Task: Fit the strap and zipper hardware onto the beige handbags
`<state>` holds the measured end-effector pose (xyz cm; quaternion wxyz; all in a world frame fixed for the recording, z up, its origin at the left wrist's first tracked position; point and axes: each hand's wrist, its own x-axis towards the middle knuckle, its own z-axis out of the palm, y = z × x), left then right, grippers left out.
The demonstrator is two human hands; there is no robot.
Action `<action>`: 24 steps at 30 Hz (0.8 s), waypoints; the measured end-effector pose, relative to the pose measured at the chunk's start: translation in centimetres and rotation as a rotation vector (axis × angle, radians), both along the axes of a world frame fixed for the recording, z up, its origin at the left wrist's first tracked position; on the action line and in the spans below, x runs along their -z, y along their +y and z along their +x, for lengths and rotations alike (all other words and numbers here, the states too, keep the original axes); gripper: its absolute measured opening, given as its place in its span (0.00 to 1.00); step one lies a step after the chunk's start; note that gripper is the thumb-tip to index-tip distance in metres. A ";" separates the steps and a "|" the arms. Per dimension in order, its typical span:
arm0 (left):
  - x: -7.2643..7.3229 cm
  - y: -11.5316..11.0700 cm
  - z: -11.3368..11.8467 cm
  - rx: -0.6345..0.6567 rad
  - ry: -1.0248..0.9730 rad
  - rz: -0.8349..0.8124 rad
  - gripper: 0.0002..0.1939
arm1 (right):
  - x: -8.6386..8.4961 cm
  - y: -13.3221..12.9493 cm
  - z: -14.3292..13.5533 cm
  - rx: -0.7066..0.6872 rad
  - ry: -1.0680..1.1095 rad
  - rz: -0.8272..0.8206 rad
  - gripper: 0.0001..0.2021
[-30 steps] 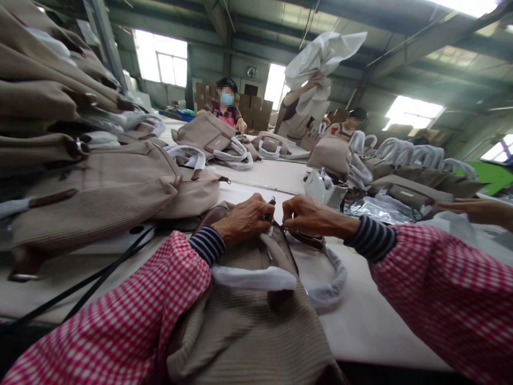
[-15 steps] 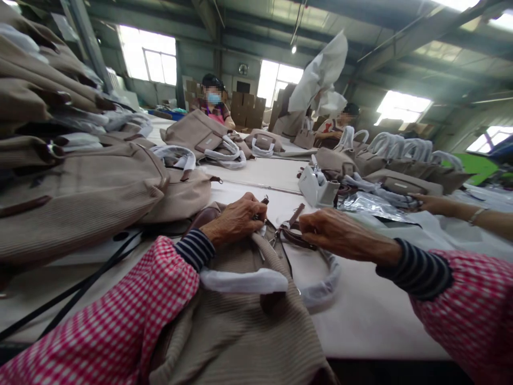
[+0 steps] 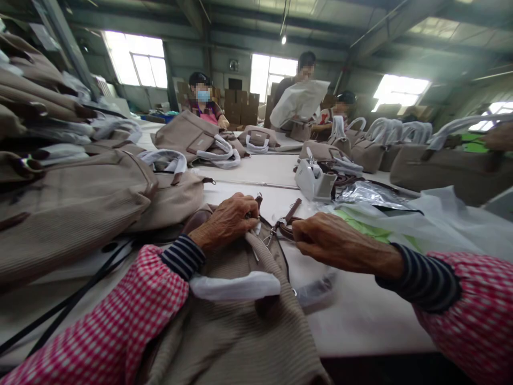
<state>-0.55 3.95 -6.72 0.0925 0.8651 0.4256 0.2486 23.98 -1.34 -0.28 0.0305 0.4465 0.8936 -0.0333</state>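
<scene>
A taupe corduroy bag (image 3: 240, 331) lies in front of me, its white-wrapped handle (image 3: 236, 286) across the top. My left hand (image 3: 230, 222) is closed on the bag's far upper edge, beside a small brown tab with a metal ring (image 3: 259, 199). To the right, my right hand (image 3: 324, 238) is closed round a coiled brown strap (image 3: 286, 230), whose metal clasp (image 3: 270, 235) lies by the bag's opening. Another wrapped handle (image 3: 316, 290) rests on the white table beneath my right hand.
Taupe bags (image 3: 72, 198) are piled at the left, with more across the table (image 3: 252, 170). A white tape dispenser (image 3: 312, 179) stands beyond my right hand, near clear plastic (image 3: 371, 193). At far right a person's hand (image 3: 499, 136) is by a bag. Other people are behind.
The view has shifted slightly. The other person's arm at right has risen, and a bag now stands there. A person at the back shows behind lowered white sheeting. My hands keep their holds.
</scene>
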 end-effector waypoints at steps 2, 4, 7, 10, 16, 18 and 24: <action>-0.2 -0.1 0.1 -0.017 0.001 -0.006 0.04 | 0.2 0.0 0.1 -0.006 0.017 0.003 0.10; -0.3 -0.2 0.2 -0.048 0.009 -0.022 0.04 | 0.4 0.0 0.2 -0.001 0.034 0.018 0.11; -0.4 -0.2 0.3 -0.079 0.032 -0.030 0.04 | 0.5 -0.1 0.5 0.019 0.040 0.030 0.11; -0.3 -0.2 0.2 -0.093 0.038 -0.012 0.04 | 0.5 -0.1 0.4 0.031 0.032 0.008 0.11; -0.3 -0.3 0.2 -0.095 0.018 -0.001 0.05 | 0.8 0.3 -0.7 0.018 0.038 0.002 0.09; -0.3 -0.3 0.2 -0.101 0.012 -0.012 0.05 | 1.2 0.6 -1.2 -0.012 0.029 0.034 0.06; -0.5 -0.3 -0.3 -0.095 -0.021 -0.079 0.10 | 3.4 2.2 -2.9 -0.055 -0.073 0.133 0.09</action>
